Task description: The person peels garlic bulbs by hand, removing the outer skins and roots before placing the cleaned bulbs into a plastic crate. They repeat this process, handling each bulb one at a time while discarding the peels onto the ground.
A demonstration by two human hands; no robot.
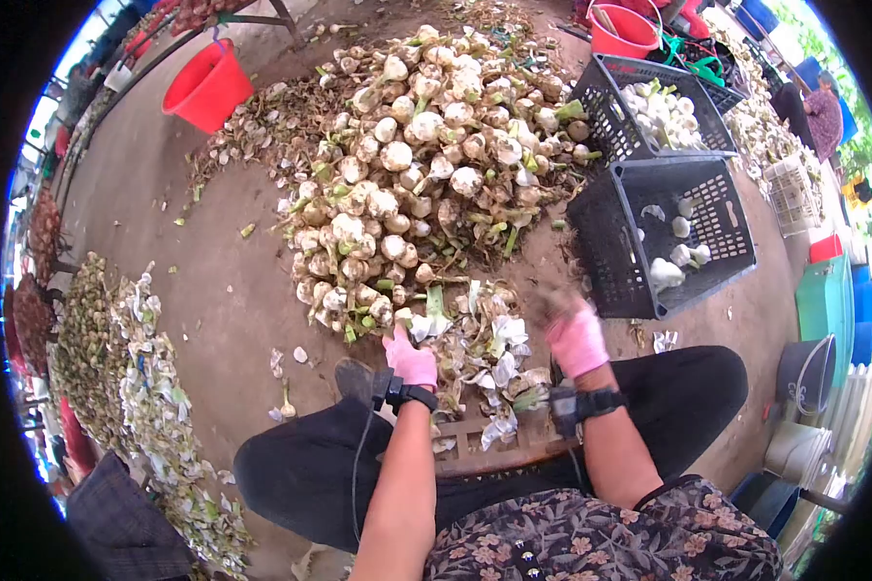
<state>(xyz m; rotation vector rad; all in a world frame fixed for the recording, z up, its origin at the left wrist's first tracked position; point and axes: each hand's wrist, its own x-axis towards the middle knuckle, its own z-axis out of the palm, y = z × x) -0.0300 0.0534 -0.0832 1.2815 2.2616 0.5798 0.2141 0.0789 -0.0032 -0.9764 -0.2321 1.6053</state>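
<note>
My left hand (412, 358), in a pink glove, is at the near edge of a large heap of garlic bulbs (426, 155). Its fingers are closed around a pale garlic bulb (419, 327), partly hidden by the glove, with a green stem beside it. My right hand (576, 339), also pink-gloved with soiled fingers, is apart from the heap, near the front black crate (606, 242). Motion smears its fingers, so what they hold does not show. Peeled skins and leaves (499, 339) lie between the hands. Several white bulbs (681, 254) lie inside the front crate.
Behind it, another black crate (615, 121) holds many white bulbs. Red buckets (208, 89) stand at the back left and back right. A strip of skins (155, 378) covers the left floor. A grey bucket (806, 373) stands right. Another person (824, 121) sits far right.
</note>
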